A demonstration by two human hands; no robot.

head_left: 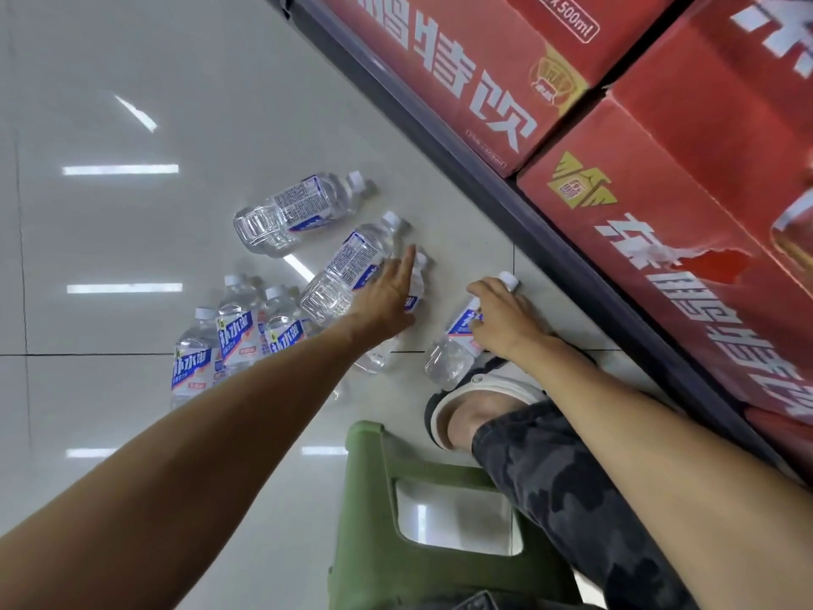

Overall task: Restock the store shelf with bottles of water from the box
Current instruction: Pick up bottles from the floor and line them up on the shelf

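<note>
1. Head view: my right hand [501, 317] grips a clear plastic water bottle with a blue-and-white label [457, 345] lying on the glossy white tiled floor [132, 235]; my left hand [389, 297] rests with straight fingers on another lying bottle [347, 270].
2. More bottles lie and stand to the left, with open floor beyond.
3. The dark shelf edge [506, 200] runs just right of my hands.
4. A red cardboard carton [462, 68] reads "x 500ml".

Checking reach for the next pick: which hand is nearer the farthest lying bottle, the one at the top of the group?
Left. The left hand lies two bottles short of that bottle; the right hand, gripping another bottle, is farther.
</note>
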